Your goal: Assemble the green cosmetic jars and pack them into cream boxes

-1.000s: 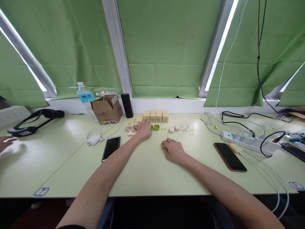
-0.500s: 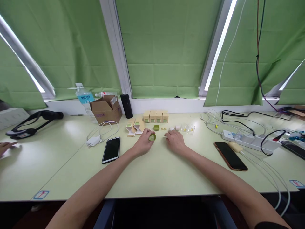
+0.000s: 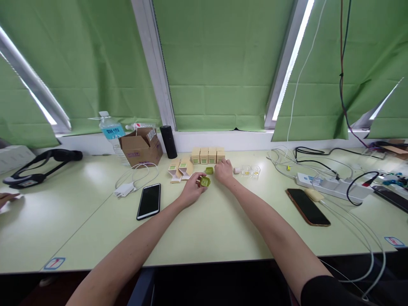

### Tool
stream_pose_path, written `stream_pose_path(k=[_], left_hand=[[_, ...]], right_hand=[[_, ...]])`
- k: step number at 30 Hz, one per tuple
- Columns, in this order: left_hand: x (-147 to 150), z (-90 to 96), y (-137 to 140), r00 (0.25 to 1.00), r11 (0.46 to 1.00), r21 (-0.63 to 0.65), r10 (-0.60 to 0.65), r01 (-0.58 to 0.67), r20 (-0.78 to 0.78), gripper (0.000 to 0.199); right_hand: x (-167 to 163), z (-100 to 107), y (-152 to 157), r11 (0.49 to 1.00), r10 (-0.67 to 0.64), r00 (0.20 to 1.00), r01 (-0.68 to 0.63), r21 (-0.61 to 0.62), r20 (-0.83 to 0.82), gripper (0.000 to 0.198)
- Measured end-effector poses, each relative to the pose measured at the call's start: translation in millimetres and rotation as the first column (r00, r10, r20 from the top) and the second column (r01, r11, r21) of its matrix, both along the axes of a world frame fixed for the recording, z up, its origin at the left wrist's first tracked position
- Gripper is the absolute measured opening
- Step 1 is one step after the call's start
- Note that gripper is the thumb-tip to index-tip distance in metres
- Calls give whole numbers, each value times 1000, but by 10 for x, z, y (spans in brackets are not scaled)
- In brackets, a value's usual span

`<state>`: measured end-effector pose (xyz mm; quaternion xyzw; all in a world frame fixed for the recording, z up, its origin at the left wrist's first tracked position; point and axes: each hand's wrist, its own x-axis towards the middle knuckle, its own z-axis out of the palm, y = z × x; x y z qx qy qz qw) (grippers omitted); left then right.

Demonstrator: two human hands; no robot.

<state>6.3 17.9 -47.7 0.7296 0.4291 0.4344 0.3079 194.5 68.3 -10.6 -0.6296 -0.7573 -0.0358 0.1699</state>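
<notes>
My left hand (image 3: 192, 189) is closed on a small green plastic cup (image 3: 205, 182), whose hollow side faces up toward me. Just behind it, a second small green container (image 3: 209, 170) rests on the table. To the right of that container, my right hand (image 3: 224, 171) reaches down to the tabletop with fingers curled together; its fingertips and whatever they pinch are hidden. A small whitish-pink cylinder (image 3: 236, 170) lies right of this hand. Farther right sit two clear plastic pieces (image 3: 246, 171) with yellow bits inside.
A row of small tan boxes (image 3: 208, 156) stands behind, with two opened cartons (image 3: 179, 170) to its left. Phones (image 3: 149, 201) lie on either side. A cardboard box (image 3: 141, 148), black cylinder (image 3: 168, 141), power strip (image 3: 333, 187) and cables surround the area. Another person's hand (image 3: 8, 198) shows far left.
My right hand has moved left and away from me, now covering the spot where small yellow pieces lay. My left hand has tilted the green cup so more of its inside shows.
</notes>
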Motion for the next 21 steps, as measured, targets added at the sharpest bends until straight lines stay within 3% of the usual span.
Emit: stream_pose_path(k=[5, 11, 13, 14, 16, 18, 21], left_hand=[[-6, -1, 30, 995, 997, -65, -23, 29, 99, 48], [15, 46, 1, 967, 981, -94, -144, 167, 212, 51], [26, 58, -20, 945, 965, -124, -190, 229, 268, 53], [29, 61, -28, 929, 955, -142, -209, 262, 305, 55], [25, 61, -35, 893, 931, -175, -234, 320, 384, 59], [11, 56, -32, 855, 903, -211, -249, 375, 455, 64], [-8, 50, -25, 788, 857, -244, -258, 454, 560, 66]], right_hand=[[157, 28, -119, 999, -8, 946, 24, 43, -324, 24], [348, -147, -531, 999, 42, 724, -38, 22, -689, 18], [395, -255, -656, 983, 61, 367, -183, -8, -928, 19], [411, -301, -698, 972, 47, 243, -234, -12, -969, 24], [419, -363, -741, 961, 38, 101, -276, 9, -994, 31], [401, -382, -752, 962, 76, 65, -268, 56, -995, 35], [356, -358, -776, 959, 147, 101, -259, 116, -984, 33]])
